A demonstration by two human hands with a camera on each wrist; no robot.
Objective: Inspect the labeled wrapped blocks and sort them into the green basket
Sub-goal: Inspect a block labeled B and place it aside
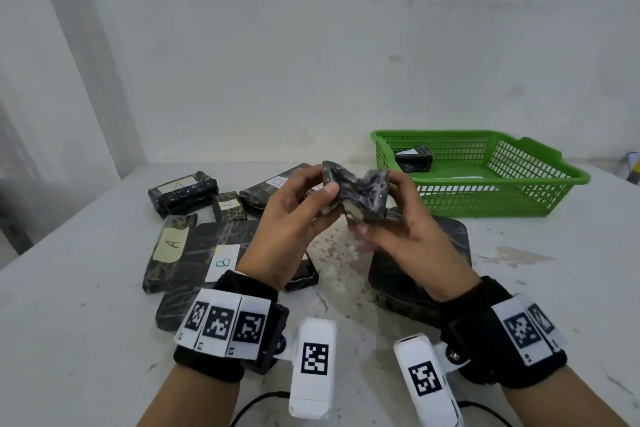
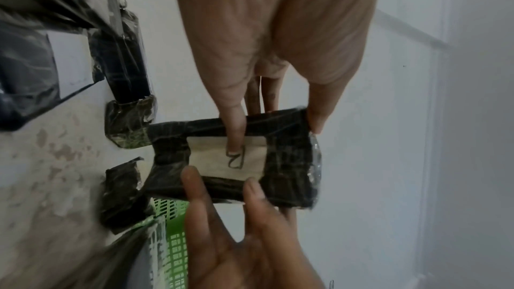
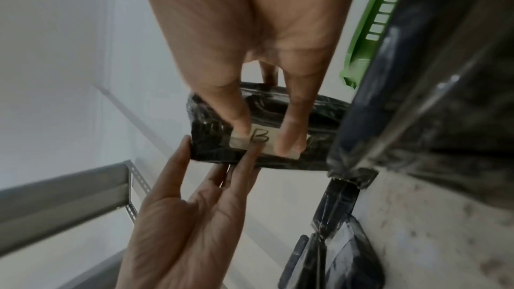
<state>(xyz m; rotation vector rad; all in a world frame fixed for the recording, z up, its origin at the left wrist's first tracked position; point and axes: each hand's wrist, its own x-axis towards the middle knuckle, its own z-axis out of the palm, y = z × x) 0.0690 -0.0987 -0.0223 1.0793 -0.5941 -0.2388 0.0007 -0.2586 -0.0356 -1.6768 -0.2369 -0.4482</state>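
I hold a small black wrapped block (image 1: 356,191) up over the table between both hands. My left hand (image 1: 322,184) pinches its left end, thumb in front and fingers behind. The right hand (image 1: 377,204) grips the right end, with its thumb under the block. In the wrist views the block (image 2: 286,162) (image 3: 214,146) shows a pale label (image 3: 260,137) marked B, partly covered by fingertips (image 2: 236,137). The green basket (image 1: 540,191) stands at the back right and has one wrapped block (image 1: 414,158) in its left corner.
Several wrapped blocks lie on the white table (image 1: 86,305): a thick one marked A (image 1: 183,191), a long one marked A (image 1: 169,250), a large flat one marked B (image 1: 207,263), a small one (image 1: 228,206), and a big black one (image 1: 443,246) under my right hand. A wall stands close behind.
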